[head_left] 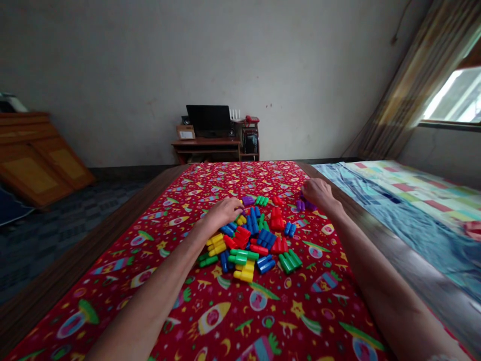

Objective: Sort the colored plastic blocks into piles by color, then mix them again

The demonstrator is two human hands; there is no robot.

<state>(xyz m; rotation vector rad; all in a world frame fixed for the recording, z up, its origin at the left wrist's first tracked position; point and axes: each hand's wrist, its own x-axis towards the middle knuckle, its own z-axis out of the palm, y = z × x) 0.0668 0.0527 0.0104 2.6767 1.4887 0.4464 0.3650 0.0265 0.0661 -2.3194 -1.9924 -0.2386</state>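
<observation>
A heap of plastic building blocks [255,240] in red, blue, green, yellow and purple lies on a red patterned cloth [233,311]. My left hand [224,210] rests on the heap's far left side, fingers curled over the blocks near a purple block [248,200]. My right hand [318,193] is at the heap's far right edge, fingers closed on purple blocks [302,204]. What the left fingers hold is hidden.
The cloth covers a wooden table [56,281]. A bed with a striped blanket [413,200] lies to the right. A desk with a dark monitor [208,120] stands at the back wall, a wooden cabinet [41,155] at the left.
</observation>
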